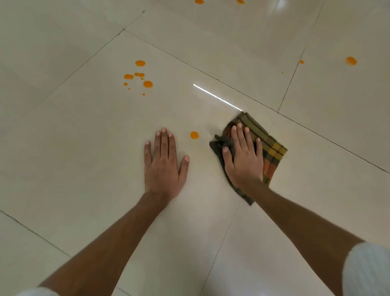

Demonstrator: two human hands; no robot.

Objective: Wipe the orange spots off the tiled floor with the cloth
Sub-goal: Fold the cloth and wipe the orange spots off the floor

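My right hand (243, 157) lies flat on a folded checked cloth (271, 148) of green, yellow and orange, pressing it onto the glossy cream tiled floor (84, 148). My left hand (163, 163) rests palm down on the bare tile, fingers spread, holding nothing. One round orange spot (194, 135) sits between the two hands, just left of the cloth. A cluster of several orange spots (138, 77) lies farther away to the left. More orange spots are at the right (351, 60) and at the top edge (199, 2).
Dark grout lines (211, 77) cross the floor diagonally. A bright strip of reflected light (217, 97) runs toward the cloth's far corner. White sleeves (368, 270) show at the bottom corners.
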